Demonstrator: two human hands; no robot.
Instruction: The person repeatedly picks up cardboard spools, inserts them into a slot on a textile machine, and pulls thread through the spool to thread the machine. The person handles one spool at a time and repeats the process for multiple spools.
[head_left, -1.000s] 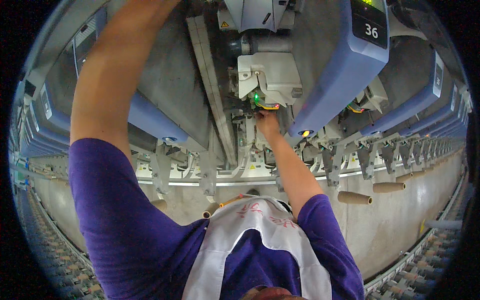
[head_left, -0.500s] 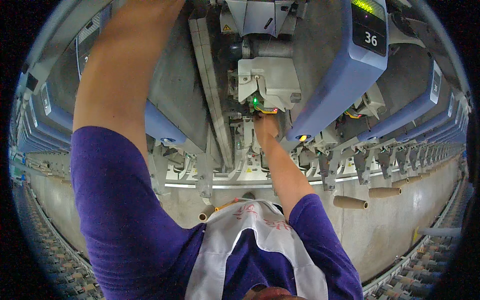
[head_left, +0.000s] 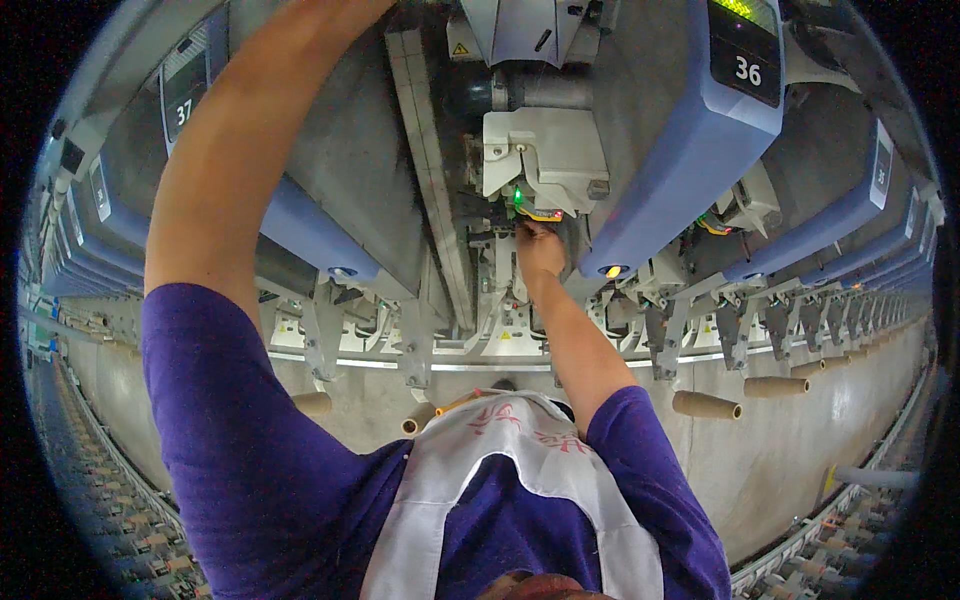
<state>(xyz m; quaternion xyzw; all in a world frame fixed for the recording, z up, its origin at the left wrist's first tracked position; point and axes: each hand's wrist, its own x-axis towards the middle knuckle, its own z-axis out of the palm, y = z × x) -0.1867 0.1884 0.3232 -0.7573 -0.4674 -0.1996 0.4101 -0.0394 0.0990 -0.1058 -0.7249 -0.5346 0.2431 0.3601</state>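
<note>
My right hand [head_left: 541, 252] reaches up to a winding machine unit, just beneath a small yellow-edged part [head_left: 543, 214] with red lights. Its fingers are bent and drawn together; whatever lies between them is too small to make out. Above it sits a white metal housing [head_left: 553, 150], with a green light [head_left: 519, 197] beside the yellow-edged part. My left forearm [head_left: 240, 150] stretches up past the top edge of the picture, so that hand is out of sight.
Blue-edged machine panels [head_left: 655, 170] flank the reach on the right, and a long grey rail [head_left: 425, 160] on the left. Brown cardboard tubes [head_left: 707, 405] line the lower front of the machine above the concrete floor [head_left: 770, 470]. Another machine row [head_left: 850, 540] curves along the bottom right.
My right hand has turned at the wrist, and its bent fingers show more plainly below the yellow-edged part. My left forearm has shifted slightly, uncovering more of the panel behind it.
</note>
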